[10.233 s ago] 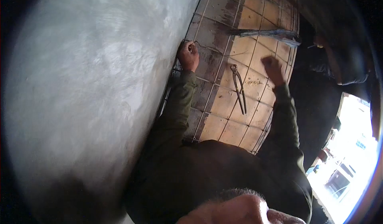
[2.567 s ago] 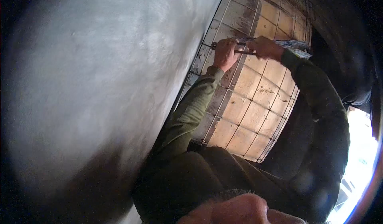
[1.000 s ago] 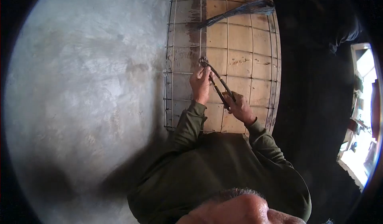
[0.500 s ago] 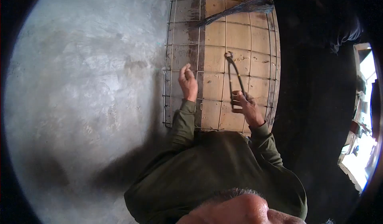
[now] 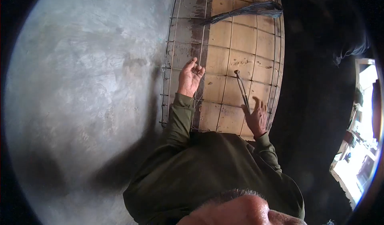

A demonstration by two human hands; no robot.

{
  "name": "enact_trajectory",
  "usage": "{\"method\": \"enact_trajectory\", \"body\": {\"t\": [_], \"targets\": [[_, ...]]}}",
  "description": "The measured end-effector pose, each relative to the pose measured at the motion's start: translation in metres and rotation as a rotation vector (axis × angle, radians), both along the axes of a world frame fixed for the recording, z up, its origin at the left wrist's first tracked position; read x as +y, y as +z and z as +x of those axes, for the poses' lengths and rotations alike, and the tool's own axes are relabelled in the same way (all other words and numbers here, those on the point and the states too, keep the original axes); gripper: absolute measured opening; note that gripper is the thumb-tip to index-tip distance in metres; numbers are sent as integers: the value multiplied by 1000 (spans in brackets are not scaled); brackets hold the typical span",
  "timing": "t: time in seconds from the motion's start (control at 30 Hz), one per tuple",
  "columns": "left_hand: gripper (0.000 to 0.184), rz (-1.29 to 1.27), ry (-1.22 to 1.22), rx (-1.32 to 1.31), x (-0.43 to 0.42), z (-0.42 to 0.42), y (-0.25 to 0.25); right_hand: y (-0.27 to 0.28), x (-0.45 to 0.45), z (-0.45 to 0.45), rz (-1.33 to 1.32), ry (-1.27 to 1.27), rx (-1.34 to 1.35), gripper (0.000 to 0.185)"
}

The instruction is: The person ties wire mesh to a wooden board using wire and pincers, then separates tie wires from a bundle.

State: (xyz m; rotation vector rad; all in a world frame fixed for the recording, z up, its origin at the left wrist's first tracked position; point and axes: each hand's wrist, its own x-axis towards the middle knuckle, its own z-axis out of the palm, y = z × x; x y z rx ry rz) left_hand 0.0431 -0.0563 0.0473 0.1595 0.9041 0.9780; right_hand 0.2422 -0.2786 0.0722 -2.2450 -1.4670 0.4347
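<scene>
I read this as the release step — my right hand (image 5: 258,119) is spread, with the one pair of pincers (image 5: 242,89) lying off its thumb toward eleven o'clock, though I can't tell if they touch. Taking them up again would call for closing those fingers round the handles. My left hand (image 5: 189,81), at ten o'clock from the right, is loosely open over the one bar grid (image 5: 230,45); I count two hands and one wire bundle (image 5: 254,10), at twelve.

Mesh (image 5: 230,48) cut off at top, handle ends of pincers (image 5: 243,89) unclear nr R hand (image 5: 257,117).
</scene>
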Motion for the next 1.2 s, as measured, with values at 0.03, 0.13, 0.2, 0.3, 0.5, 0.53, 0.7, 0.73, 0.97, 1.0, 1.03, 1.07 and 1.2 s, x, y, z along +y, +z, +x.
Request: {"method": "enact_trajectory", "body": {"t": [0.03,0.13,0.2,0.3,0.5,0.53,0.7,0.73,0.97,1.0,1.03,1.07,1.2], "targets": [[10,-17,-4,5,1,6,4,11,16,3,81,-5,25,41],[11,64,-105,-24,1,17,-8,38,70,5,165,-3,175,41],[10,125,-150,19,-2,26,-11,47,109,-5,156,70,421,38],[19,186,-128,201,-5,43,-13,2,159,-22,167,158,590,37],[28,317,-188,475,12,40,5,-29,198,-36,-164,17,1244,28],[28,313,-188,470,17,36,-7,-31,201,-38,-90,29,1029,26],[25,925,-208,1082,51,16,-51,-35,217,-15,67,1,493,21],[25,925,-210,1081,59,12,-50,-33,219,-14,68,0,492,21],[20,1397,-459,1648,107,3,-56,-36,223,-27,-44,99,162,26],[21,1431,-582,1689,112,2,-58,-40,224,-28,-51,110,162,26],[21,1434,-584,1687,117,2,-59,-45,226,-30,-46,125,140,27],[18,1439,-639,1674,122,2,-61,-48,226,-30,-45,120,141,27],[9,1447,-757,1659,130,4,-59,-42,234,-39,-108,81,147,25]]}}
